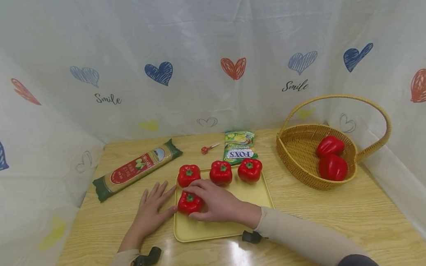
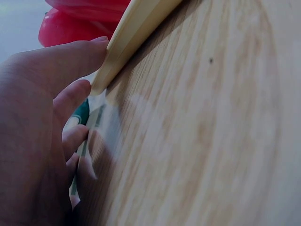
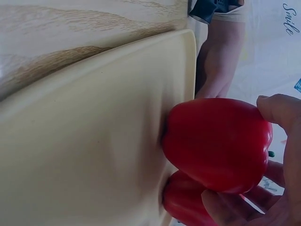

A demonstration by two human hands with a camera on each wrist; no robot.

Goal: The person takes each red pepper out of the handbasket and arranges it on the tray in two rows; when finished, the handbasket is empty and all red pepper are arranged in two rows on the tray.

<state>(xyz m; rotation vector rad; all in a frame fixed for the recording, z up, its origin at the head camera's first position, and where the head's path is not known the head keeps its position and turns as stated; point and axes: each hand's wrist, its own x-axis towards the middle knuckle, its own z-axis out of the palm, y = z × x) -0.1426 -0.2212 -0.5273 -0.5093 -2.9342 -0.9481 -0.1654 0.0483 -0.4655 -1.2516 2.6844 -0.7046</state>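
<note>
My right hand (image 1: 217, 200) grips a red bell pepper (image 3: 216, 143) at the left side of the yellow tray (image 1: 220, 230), thumb on one side and fingers on the other. Along the tray's far edge sit three more red bell peppers; the left one (image 1: 188, 175) is just beyond the gripped one, then come a middle one (image 1: 220, 173) and a right one (image 1: 250, 170). Fingers spread, my left hand (image 1: 152, 211) rests at the tray's left edge, its thumb and index fingertips at the rim (image 2: 117, 52).
A wicker basket (image 1: 298, 160) with a tall handle stands at the right, holding two red peppers (image 1: 333, 167). Behind the tray lie a green FOXS candy bag (image 1: 239, 147) and a red lollipop (image 1: 204, 150). A long pasta packet (image 1: 135, 170) lies back left. Printed curtains surround the wooden table.
</note>
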